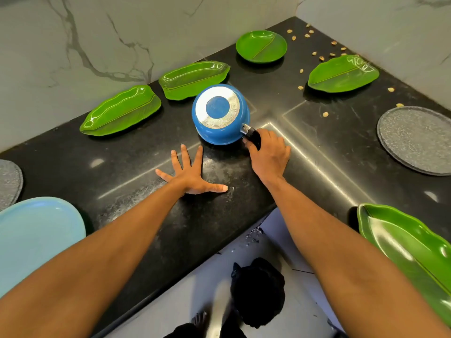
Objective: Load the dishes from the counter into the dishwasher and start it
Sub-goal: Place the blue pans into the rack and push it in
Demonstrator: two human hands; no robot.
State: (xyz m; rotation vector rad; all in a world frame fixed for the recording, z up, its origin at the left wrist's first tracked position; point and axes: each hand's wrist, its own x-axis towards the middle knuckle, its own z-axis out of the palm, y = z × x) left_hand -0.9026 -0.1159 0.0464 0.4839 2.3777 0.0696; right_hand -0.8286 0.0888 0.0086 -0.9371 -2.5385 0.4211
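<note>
- the right hand [269, 157] is curled round the black handle [252, 136] of the blue saucepan [219, 115], fingers wrapped over it close to where it joins the pot
- the saucepan sits upside down on the dark surface [317, 147], metal base ring facing up and rim on the stone, just ahead of both hands
- the left hand [190, 175] lies flat on the surface with fingers spread, just beside the pan and holding nothing; it looks free to steady the pot's wall
- to lift well, keep the grip firm near the pot end, since the weight hangs off the handle, and raise it straight up before turning it so the rim does not scrape
- one leaf-shaped green plate [194, 79] lies just behind the pan and another [121, 111] to its left; drawing the pan toward the body avoids a knock
- farther out lie a round green plate [261, 46], a third leaf plate [343, 73], a grey plate [415, 140], a light blue plate [36, 235] and scattered nuts [325, 114]
- the dishwasher is not in view, so most of the loading seems left to do
</note>
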